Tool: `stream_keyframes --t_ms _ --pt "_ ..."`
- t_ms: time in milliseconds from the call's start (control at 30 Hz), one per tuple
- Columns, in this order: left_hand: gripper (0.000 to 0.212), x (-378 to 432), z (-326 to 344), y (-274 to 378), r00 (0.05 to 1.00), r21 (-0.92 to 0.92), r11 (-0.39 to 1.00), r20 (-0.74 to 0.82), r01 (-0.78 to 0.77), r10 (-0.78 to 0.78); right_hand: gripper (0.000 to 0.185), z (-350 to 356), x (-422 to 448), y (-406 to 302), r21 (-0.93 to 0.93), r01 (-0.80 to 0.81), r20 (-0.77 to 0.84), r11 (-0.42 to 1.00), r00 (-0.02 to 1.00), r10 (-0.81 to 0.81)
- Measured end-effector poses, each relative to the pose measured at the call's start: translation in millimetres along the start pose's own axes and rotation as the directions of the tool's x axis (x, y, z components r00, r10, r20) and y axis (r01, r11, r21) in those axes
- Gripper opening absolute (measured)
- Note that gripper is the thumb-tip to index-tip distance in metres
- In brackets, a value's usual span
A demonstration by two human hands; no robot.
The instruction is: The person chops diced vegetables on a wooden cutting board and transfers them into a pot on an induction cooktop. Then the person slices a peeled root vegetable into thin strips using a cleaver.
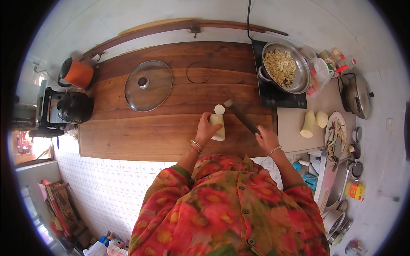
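Note:
My left hand grips a thick pale peeled vegetable piece on the wooden worktop. At its far end lies a round white cut slice; whether it is fully separated I cannot tell. My right hand holds a kitchen knife by its handle. The dark blade slants up and left, its tip just right of the slice and apart from it. Two more pale vegetable pieces, a long one and a shorter one, rest on the light counter to the right.
A steel pan with chopped pale food stands on the black induction cooker. A glass lid lies at back left. An orange kettle and a black pot stand far left. A plate of scraps sits near the sink.

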State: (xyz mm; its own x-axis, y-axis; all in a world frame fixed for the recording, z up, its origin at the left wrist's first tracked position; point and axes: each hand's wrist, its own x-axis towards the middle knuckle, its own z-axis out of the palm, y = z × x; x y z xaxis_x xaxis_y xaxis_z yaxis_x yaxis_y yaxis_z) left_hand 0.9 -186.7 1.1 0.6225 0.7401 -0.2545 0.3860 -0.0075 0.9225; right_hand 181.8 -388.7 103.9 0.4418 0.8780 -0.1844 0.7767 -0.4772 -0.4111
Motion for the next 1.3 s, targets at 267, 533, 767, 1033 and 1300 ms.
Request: stream_keyframes --t_ms 267,533,767,1033,1300 --pt "0.056 -3.1 -2.3 3.0 0.997 -0.150 0.986 -0.009 0.076 -0.079 0.020 19.4 -10.0 -0.2 -0.033 0.101 0.066 0.994 0.993 -0.099" --pt "0.057 -30.1 -13.7 13.5 0.977 -0.406 0.910 -0.147 0.084 -0.156 0.021 24.3 1.4 -17.5 -0.166 0.042 0.196 0.985 0.981 -0.009" --pt "0.052 -34.3 -28.4 3.6 0.954 -0.625 0.781 -0.222 0.018 -0.199 0.022 22.8 6.1 -14.8 -0.174 0.031 0.224 0.984 0.975 0.009" --pt "0.047 -45.3 -86.1 -2.8 0.951 -0.806 0.573 -0.277 -0.150 -0.139 0.022 24.6 3.3 -18.5 -0.105 0.008 0.176 0.994 0.984 0.010" --pt "0.046 -43.8 -105.2 -10.6 0.968 -0.845 0.534 -0.143 -0.011 -0.206 0.018 23.4 -3.8 -22.3 -0.054 -0.019 0.125 0.998 0.992 0.025"
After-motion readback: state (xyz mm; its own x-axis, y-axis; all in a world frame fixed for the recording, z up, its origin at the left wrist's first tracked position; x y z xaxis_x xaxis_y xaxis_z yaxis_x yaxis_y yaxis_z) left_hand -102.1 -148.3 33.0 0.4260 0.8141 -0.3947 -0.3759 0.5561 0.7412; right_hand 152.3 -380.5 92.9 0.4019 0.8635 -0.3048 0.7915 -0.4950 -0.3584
